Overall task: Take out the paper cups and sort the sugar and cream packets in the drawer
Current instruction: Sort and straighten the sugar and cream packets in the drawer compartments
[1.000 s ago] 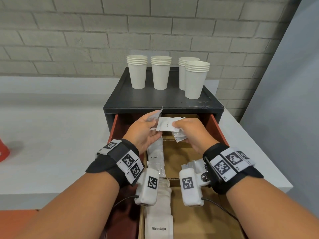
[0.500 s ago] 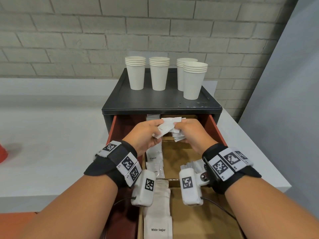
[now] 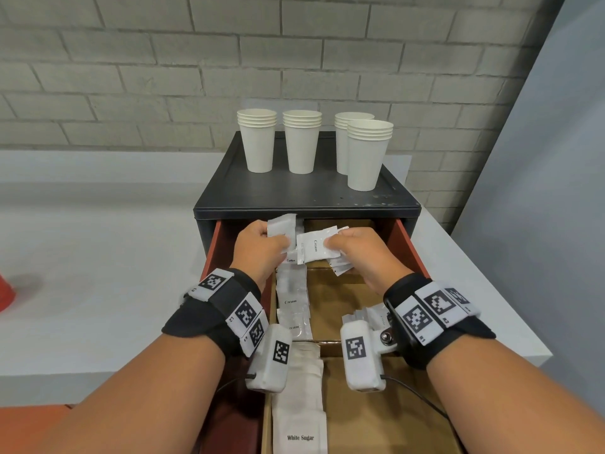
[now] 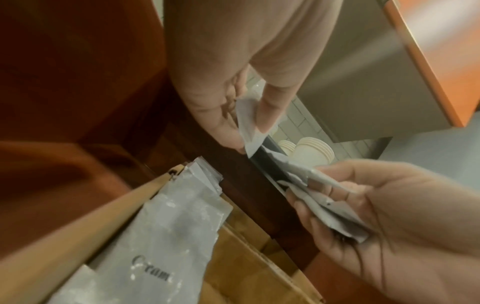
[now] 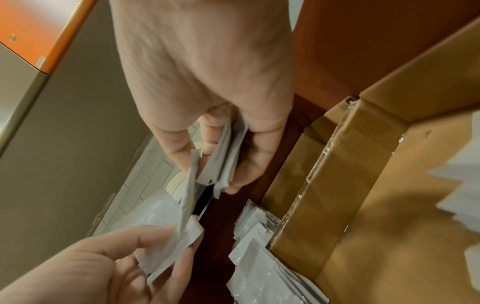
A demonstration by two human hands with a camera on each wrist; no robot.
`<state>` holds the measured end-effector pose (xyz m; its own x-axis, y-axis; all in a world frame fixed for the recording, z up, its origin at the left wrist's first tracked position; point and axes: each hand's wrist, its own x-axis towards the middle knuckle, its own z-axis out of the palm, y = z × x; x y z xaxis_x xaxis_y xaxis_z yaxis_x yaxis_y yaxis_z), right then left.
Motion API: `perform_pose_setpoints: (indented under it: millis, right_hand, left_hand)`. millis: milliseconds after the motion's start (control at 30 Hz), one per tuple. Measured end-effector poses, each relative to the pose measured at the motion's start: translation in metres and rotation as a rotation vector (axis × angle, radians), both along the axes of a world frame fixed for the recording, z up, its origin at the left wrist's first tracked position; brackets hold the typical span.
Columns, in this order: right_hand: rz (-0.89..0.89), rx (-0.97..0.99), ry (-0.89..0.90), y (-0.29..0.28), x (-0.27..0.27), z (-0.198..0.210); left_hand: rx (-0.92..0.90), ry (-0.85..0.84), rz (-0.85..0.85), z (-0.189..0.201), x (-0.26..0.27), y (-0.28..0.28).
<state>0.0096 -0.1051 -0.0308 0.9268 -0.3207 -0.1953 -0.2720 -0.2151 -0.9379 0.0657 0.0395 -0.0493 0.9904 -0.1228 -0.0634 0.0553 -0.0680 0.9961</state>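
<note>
Head view shows four stacks of paper cups (image 3: pixel 260 140) standing on top of the black cabinet (image 3: pixel 306 194), above the pulled-out red drawer (image 3: pixel 404 239); both hands work over the drawer's far end, close together; the left hand (image 3: pixel 260 249) pinches a white packet (image 3: pixel 281 226); the right hand (image 3: pixel 363 253) grips a fanned bundle fronted by a cream packet (image 3: pixel 316 245); below them cream packets (image 3: pixel 291 303) line the left cardboard compartment (image 3: pixel 340 299), with white sugar packets (image 3: pixel 299 417) nearer; wrist cameras and forearms cover part of the drawer.
</note>
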Motion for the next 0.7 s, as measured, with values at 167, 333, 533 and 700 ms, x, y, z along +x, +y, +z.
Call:
perform_pose_setpoints:
  millis: [167, 333, 533, 700]
  right_hand:
    - [0.034, -0.024, -0.018, 0.003, 0.0, 0.0]
    - [0.057, -0.009, -0.025, 0.007, 0.002, 0.003]
    - [0.103, 0.051, -0.065, 0.001, 0.002, 0.005]
    - [0.127, 0.083, -0.158, -0.005, 0.0, 0.0]
  left_hand:
    - [0.243, -0.09, -0.376, 0.003, -0.015, -0.015]
    - [0.161, -0.035, -0.566, 0.003, -0.018, -0.011]
    - [-0.168, 0.217, -0.236, 0.006, -0.009, -0.011]
    - [-0.293, 0.315, -0.142, 0.01, -0.008, -0.007]
